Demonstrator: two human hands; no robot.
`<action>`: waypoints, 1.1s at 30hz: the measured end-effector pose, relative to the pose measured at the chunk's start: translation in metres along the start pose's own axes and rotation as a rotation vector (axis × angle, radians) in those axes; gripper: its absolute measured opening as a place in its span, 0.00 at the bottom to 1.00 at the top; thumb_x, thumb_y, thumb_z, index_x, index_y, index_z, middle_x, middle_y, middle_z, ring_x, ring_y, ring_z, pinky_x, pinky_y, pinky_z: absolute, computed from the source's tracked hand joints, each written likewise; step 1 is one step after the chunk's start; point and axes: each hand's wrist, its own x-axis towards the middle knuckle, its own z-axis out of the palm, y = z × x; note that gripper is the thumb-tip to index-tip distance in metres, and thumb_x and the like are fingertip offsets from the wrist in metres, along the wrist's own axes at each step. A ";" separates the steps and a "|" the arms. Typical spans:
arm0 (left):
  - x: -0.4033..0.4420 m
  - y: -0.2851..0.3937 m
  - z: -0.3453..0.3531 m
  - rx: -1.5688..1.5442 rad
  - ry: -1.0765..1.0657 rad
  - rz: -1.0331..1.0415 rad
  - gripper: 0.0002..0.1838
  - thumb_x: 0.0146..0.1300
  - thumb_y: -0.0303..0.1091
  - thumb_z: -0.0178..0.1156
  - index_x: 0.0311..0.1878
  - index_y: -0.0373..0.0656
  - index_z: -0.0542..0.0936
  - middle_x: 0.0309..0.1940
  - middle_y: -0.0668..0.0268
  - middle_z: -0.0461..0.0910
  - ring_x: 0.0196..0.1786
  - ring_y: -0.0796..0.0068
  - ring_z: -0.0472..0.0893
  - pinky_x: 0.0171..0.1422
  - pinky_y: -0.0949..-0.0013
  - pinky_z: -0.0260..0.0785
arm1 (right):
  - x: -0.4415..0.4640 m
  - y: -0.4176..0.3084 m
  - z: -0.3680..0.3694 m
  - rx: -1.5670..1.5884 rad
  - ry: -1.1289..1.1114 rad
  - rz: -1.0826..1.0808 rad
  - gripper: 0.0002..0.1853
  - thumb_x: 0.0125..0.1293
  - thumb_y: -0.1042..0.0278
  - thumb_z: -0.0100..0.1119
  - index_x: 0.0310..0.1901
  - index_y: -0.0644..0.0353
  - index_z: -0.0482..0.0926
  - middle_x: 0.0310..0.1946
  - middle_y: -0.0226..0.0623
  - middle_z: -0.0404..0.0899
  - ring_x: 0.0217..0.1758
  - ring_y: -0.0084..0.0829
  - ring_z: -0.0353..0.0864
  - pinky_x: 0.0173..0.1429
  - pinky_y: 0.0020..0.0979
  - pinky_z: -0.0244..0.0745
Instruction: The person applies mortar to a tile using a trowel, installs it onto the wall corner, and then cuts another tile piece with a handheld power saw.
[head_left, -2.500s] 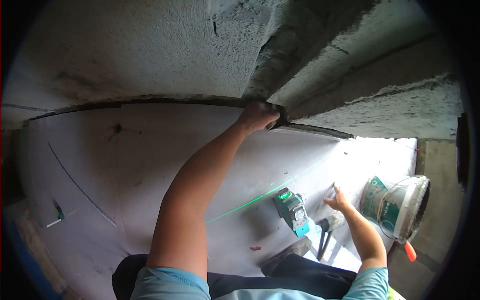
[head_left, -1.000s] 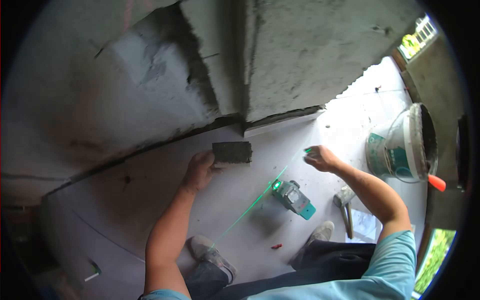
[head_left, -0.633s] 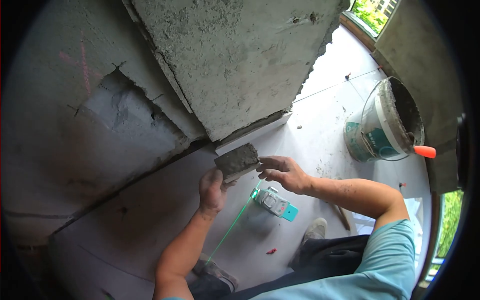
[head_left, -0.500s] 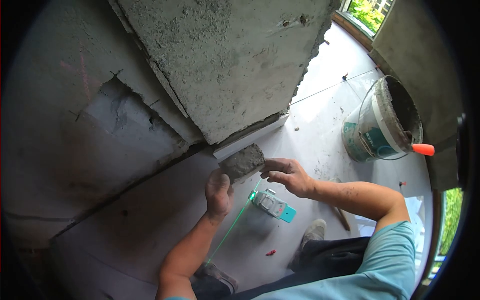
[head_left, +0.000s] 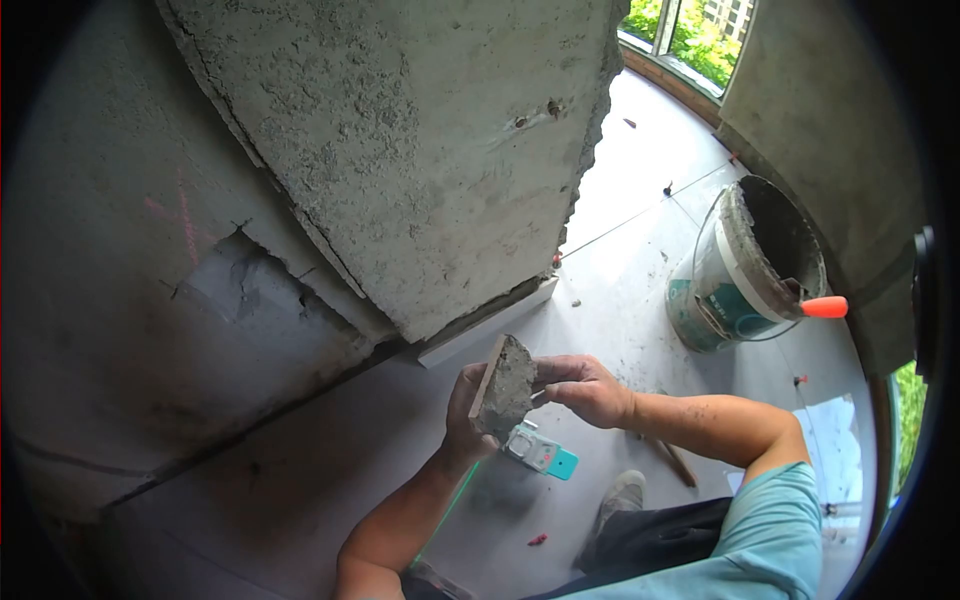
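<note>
A short piece of tile point(head_left: 506, 388) with grey mortar on one face is held up between my two hands, tilted so that its thin edge shows. My left hand point(head_left: 466, 412) grips it from the left, its fingers partly hidden behind the tile. On the other side, my right hand point(head_left: 588, 390) pinches the edge between thumb and fingers. Just below, a laser level point(head_left: 540, 452) with a turquoise end stands on the floor, partly covered by the tile. A white skirting strip point(head_left: 490, 322) runs along the foot of the rough wall point(head_left: 400, 170) ahead.
A bucket point(head_left: 708, 290) crusted with mortar stands to the right, an orange handle point(head_left: 825, 307) sticking out. A wooden-looking stick point(head_left: 676, 464) lies near my foot point(head_left: 625, 492). A small red object point(head_left: 538, 539) is on the floor tiles. Low on the left wall is a broken-out recess point(head_left: 255, 280).
Both hands have brought the tile piece lower and turned it from its broad mortar face toward its edge. The camera view has shifted, so the wall and bucket sit differently.
</note>
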 end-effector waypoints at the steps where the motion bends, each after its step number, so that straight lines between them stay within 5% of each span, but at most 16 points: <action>1: 0.004 0.002 0.003 -0.030 0.000 -0.001 0.52 0.45 0.59 0.77 0.66 0.38 0.63 0.65 0.53 0.68 0.68 0.63 0.70 0.71 0.55 0.64 | 0.000 -0.003 -0.001 -0.042 0.016 -0.001 0.27 0.62 0.76 0.52 0.65 0.69 0.72 0.58 0.45 0.78 0.56 0.35 0.80 0.59 0.34 0.76; 6: 0.007 -0.002 0.004 -0.027 0.091 0.019 0.45 0.41 0.49 0.81 0.58 0.33 0.73 0.58 0.52 0.76 0.59 0.66 0.77 0.59 0.68 0.71 | -0.001 -0.010 -0.005 -0.131 0.116 0.020 0.20 0.66 0.72 0.54 0.58 0.70 0.76 0.52 0.45 0.81 0.48 0.32 0.83 0.51 0.32 0.80; 12: -0.011 -0.025 -0.028 0.197 0.124 0.045 0.52 0.40 0.47 0.83 0.65 0.39 0.62 0.60 0.55 0.71 0.60 0.67 0.74 0.64 0.60 0.70 | 0.006 0.008 -0.045 -0.395 0.387 0.081 0.13 0.74 0.65 0.54 0.40 0.67 0.81 0.34 0.36 0.84 0.36 0.25 0.84 0.43 0.27 0.80; 15: -0.013 -0.037 -0.040 0.226 0.136 0.082 0.54 0.40 0.47 0.84 0.66 0.42 0.59 0.58 0.56 0.70 0.59 0.67 0.74 0.62 0.59 0.73 | 0.004 -0.026 -0.059 -0.535 0.532 0.021 0.12 0.69 0.66 0.59 0.37 0.69 0.82 0.32 0.39 0.84 0.35 0.25 0.84 0.40 0.27 0.78; 19: -0.010 -0.041 -0.051 0.278 0.110 0.076 0.53 0.42 0.46 0.83 0.66 0.43 0.59 0.59 0.56 0.70 0.60 0.67 0.74 0.62 0.59 0.73 | -0.030 -0.129 -0.082 -1.309 0.610 -0.187 0.15 0.67 0.63 0.62 0.28 0.67 0.83 0.29 0.44 0.84 0.32 0.33 0.84 0.41 0.31 0.78; 21: -0.009 -0.041 -0.053 0.297 0.103 0.071 0.52 0.43 0.46 0.82 0.66 0.44 0.60 0.59 0.57 0.71 0.60 0.67 0.74 0.62 0.58 0.73 | -0.071 -0.180 -0.106 -1.807 0.695 -0.160 0.14 0.64 0.62 0.63 0.27 0.63 0.83 0.37 0.43 0.84 0.44 0.40 0.82 0.51 0.37 0.75; 22: -0.007 -0.040 -0.054 0.249 0.092 0.032 0.50 0.44 0.45 0.82 0.65 0.43 0.61 0.61 0.55 0.70 0.62 0.66 0.72 0.64 0.57 0.70 | -0.094 -0.205 -0.109 -1.996 0.744 0.030 0.12 0.60 0.60 0.65 0.32 0.63 0.84 0.42 0.44 0.83 0.53 0.40 0.79 0.58 0.38 0.71; 24: -0.006 -0.034 -0.056 0.103 0.063 -0.098 0.45 0.47 0.44 0.79 0.63 0.41 0.63 0.66 0.50 0.66 0.69 0.62 0.67 0.72 0.55 0.59 | -0.155 -0.228 -0.144 -2.258 0.824 0.247 0.21 0.53 0.54 0.70 0.39 0.65 0.83 0.44 0.45 0.82 0.55 0.42 0.77 0.64 0.39 0.69; 26: -0.001 -0.031 -0.045 -0.037 0.057 -0.114 0.46 0.50 0.51 0.75 0.66 0.41 0.63 0.69 0.50 0.65 0.72 0.61 0.66 0.75 0.54 0.56 | -0.199 -0.240 -0.153 -2.338 0.852 0.788 0.26 0.54 0.47 0.70 0.41 0.65 0.83 0.46 0.47 0.82 0.56 0.44 0.78 0.63 0.40 0.71; 29: 0.006 -0.038 -0.041 -0.214 0.012 -0.164 0.53 0.51 0.64 0.69 0.73 0.43 0.59 0.72 0.50 0.61 0.75 0.57 0.61 0.79 0.51 0.51 | -0.229 -0.240 -0.171 -1.982 0.973 1.173 0.27 0.57 0.45 0.68 0.42 0.65 0.83 0.45 0.49 0.83 0.52 0.45 0.82 0.58 0.40 0.75; 33: 0.014 -0.039 -0.035 -0.462 -0.087 -0.252 0.56 0.51 0.69 0.67 0.75 0.44 0.57 0.73 0.49 0.58 0.77 0.51 0.57 0.82 0.49 0.44 | -0.231 -0.227 -0.173 -1.897 0.798 1.223 0.22 0.57 0.50 0.69 0.42 0.62 0.84 0.44 0.48 0.83 0.51 0.45 0.83 0.55 0.40 0.77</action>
